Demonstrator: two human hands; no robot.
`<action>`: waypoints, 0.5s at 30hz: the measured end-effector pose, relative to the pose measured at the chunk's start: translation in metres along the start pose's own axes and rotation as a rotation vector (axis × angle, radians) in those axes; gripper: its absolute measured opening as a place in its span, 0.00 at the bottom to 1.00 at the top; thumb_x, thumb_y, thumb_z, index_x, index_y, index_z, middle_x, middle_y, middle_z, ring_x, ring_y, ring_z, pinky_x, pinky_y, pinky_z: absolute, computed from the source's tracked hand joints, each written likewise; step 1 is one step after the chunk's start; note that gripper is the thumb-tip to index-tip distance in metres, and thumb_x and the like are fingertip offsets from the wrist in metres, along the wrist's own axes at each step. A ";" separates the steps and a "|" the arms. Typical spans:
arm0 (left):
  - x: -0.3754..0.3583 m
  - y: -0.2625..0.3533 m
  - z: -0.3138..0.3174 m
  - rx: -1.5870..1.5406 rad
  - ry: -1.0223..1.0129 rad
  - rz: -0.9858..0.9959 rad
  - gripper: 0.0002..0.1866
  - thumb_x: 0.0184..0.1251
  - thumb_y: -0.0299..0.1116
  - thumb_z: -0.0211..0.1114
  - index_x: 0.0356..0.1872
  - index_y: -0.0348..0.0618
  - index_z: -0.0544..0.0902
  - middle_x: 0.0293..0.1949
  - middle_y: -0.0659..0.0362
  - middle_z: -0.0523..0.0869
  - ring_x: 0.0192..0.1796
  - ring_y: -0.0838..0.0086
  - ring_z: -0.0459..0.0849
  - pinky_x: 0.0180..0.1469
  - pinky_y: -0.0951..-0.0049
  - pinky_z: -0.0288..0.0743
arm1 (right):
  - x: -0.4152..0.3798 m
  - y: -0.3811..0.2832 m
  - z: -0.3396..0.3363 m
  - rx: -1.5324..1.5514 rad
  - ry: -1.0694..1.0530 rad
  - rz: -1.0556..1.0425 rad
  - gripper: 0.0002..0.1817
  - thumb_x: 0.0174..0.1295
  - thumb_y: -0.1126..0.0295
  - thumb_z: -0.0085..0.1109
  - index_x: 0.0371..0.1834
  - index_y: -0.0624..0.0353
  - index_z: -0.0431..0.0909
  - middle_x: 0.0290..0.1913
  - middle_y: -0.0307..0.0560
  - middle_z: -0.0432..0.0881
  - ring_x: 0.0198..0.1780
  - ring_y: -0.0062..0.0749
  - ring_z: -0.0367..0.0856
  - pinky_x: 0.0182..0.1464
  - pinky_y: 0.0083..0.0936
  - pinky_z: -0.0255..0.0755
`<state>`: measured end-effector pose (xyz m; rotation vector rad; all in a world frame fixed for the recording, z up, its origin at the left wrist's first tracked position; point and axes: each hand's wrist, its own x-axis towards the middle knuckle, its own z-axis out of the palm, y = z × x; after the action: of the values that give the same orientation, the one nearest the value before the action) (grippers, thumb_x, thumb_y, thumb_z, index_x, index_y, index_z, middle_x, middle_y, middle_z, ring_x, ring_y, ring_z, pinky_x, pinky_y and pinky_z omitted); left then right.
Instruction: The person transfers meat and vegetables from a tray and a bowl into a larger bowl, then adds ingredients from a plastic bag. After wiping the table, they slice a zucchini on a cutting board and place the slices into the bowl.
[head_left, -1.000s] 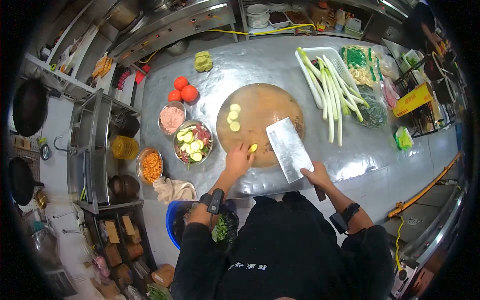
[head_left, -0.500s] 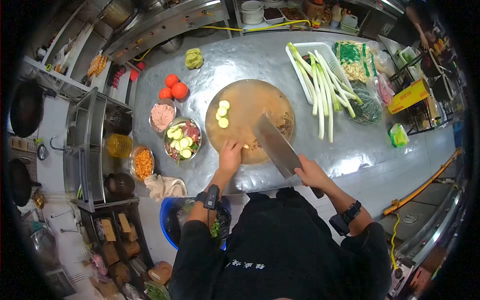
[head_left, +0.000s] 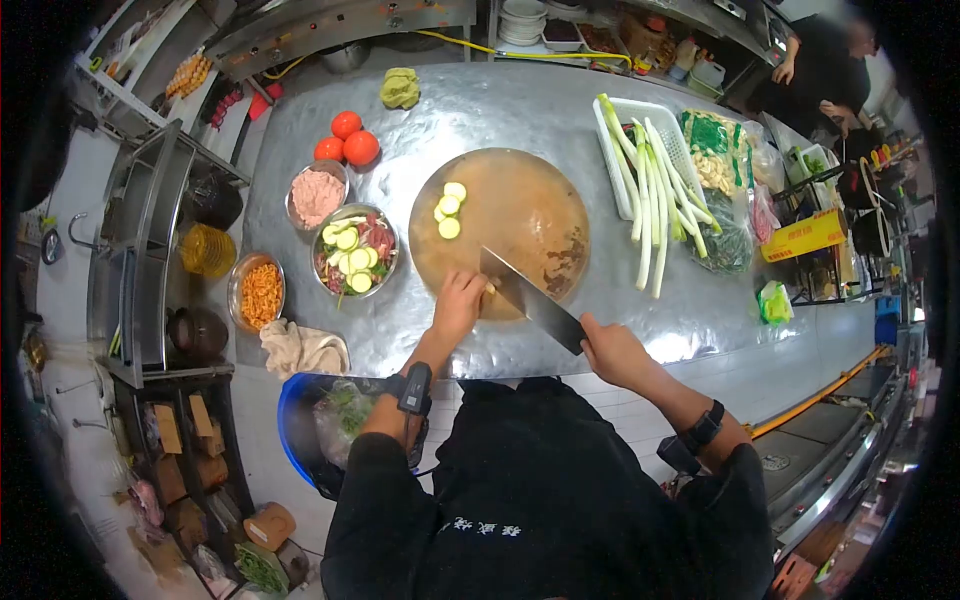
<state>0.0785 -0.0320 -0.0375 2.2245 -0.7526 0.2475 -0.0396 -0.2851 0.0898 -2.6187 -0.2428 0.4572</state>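
Head view: near the frame's centre, your left hand (head_left: pixel 458 303) is pinching a small vegetable piece (head_left: pixel 489 290), mostly hidden, on the round cutting board (head_left: pixel 520 200). Your right hand (head_left: pixel 610 350) is gripping the cleaver (head_left: pixel 530 300), its blade touching beside your fingers. Keep your fingertips curled back, and the blade upright, clear of the cut slices (head_left: pixel 448 210) above
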 end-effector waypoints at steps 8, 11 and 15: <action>-0.005 0.001 0.000 -0.046 0.038 0.001 0.07 0.55 0.23 0.63 0.36 0.38 0.78 0.41 0.50 0.77 0.44 0.52 0.74 0.48 0.59 0.70 | -0.004 0.002 0.007 -0.016 -0.010 0.047 0.12 0.60 0.72 0.52 0.42 0.64 0.61 0.21 0.65 0.76 0.28 0.66 0.76 0.32 0.56 0.69; -0.007 0.001 -0.003 -0.019 0.028 0.006 0.06 0.55 0.23 0.63 0.35 0.39 0.78 0.41 0.49 0.76 0.45 0.52 0.74 0.48 0.59 0.70 | -0.003 0.004 0.006 0.041 0.021 0.072 0.12 0.60 0.71 0.52 0.41 0.63 0.61 0.22 0.65 0.76 0.28 0.67 0.76 0.33 0.57 0.69; -0.006 -0.002 0.001 0.024 -0.029 -0.018 0.06 0.56 0.24 0.62 0.35 0.40 0.78 0.37 0.50 0.75 0.44 0.53 0.73 0.46 0.59 0.70 | -0.004 -0.003 0.004 0.018 0.013 0.075 0.12 0.60 0.71 0.54 0.41 0.62 0.62 0.22 0.66 0.76 0.28 0.67 0.76 0.32 0.57 0.68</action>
<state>0.0747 -0.0292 -0.0413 2.2608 -0.7482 0.2161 -0.0449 -0.2815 0.0886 -2.6191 -0.1364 0.4646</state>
